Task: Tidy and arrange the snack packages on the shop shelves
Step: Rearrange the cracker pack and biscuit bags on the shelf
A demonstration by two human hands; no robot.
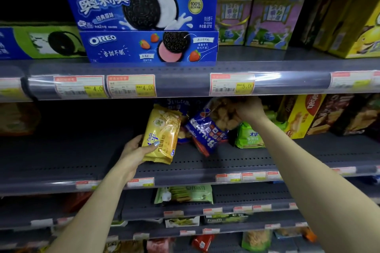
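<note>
My left hand point(136, 149) grips a yellow cracker packet point(162, 132) by its lower left edge and holds it upright just above the middle shelf point(226, 162). My right hand point(247, 110) reaches under the upper shelf and clutches the top of a blue snack bag point(207, 129) with a clear window of brown pieces; the bag hangs tilted, its lower end near the shelf. A green packet point(248, 136) stands just right of the blue bag, partly behind my right forearm.
Stacked blue Oreo boxes point(150, 47) and pastel cartons point(269, 14) fill the upper shelf. Yellow and brown biscuit boxes point(304, 117) stand at the middle shelf's right. Green packets point(185, 194) lie on lower shelves. The middle shelf's left part is dark and bare.
</note>
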